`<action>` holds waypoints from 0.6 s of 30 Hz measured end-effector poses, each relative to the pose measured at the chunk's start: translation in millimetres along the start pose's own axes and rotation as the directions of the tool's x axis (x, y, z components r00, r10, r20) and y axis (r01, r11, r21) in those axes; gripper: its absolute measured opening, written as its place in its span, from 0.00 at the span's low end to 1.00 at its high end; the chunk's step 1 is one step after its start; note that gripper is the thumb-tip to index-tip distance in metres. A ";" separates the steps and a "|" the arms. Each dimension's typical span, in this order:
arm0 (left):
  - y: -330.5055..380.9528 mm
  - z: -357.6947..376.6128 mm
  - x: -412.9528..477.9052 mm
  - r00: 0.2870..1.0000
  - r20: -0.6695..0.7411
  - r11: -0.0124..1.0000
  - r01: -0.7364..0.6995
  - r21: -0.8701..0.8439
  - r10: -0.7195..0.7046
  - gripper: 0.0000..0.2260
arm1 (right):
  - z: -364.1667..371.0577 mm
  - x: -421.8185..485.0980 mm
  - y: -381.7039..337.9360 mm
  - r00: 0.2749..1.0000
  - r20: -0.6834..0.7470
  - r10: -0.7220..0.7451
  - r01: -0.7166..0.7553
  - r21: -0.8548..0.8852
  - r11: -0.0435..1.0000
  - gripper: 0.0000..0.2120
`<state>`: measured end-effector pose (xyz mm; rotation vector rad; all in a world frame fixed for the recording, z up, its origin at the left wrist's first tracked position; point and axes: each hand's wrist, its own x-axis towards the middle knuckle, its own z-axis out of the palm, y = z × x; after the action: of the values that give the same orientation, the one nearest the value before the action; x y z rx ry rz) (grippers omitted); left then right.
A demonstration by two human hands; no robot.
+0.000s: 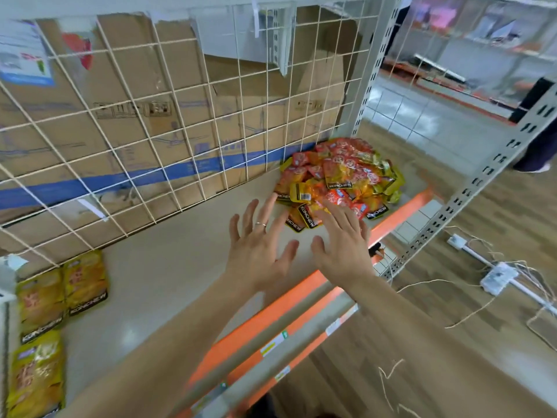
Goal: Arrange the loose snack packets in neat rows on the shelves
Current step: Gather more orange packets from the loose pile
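Head view: left hand (259, 251) and right hand (343, 245) both out flat over the shelf (168, 260), fingers spread, holding nothing. The pile of snack packets (340, 176) sits just beyond the fingertips, heaped in the far corner. The right fingertips overlap the pile's near edge, contact can't be confirmed; the left fingertips are just short of it. A few yellow packets (60, 297) already lie flat side by side, well off to the left of the left hand, by the shelf's other end. The packets look like small foil sachets: probably light, soft, crinkly and slick, so likely to slide over each other and spill if scooped carelessly. Best hold is probably a pinch on a sealed edge or the black band end, one or a few at a time, or a sweep with flat palms. Edges: wire grid (180, 116) close behind the pile with cardboard (135, 86) behind it, upright post (482, 182) to the right of the right hand, and orange front lip (271, 312) under the wrists, where packets could drop off. Open room: bare board under and left of the hands, enough for rows.
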<state>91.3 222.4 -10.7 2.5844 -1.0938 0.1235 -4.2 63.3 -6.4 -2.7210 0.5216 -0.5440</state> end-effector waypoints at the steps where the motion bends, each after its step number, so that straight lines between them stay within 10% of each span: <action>1: -1.6 3.3 4.0 1.000 0.006 1.000 -0.003 0.009 0.003 0.33 | 1.7 4.5 1.7 1.000 0.012 0.001 -0.001 0.000 1.000 0.27; 18: 34.2 55.7 108.5 0.982 -0.066 0.984 0.178 0.025 -0.176 0.30 | 20.9 119.4 88.7 0.981 0.050 -0.186 0.181 0.097 0.979 0.22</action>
<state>140.4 107.5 -31.7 2.6709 -0.8407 0.1802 82.0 -58.8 -21.3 -2.7026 0.2255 -0.5176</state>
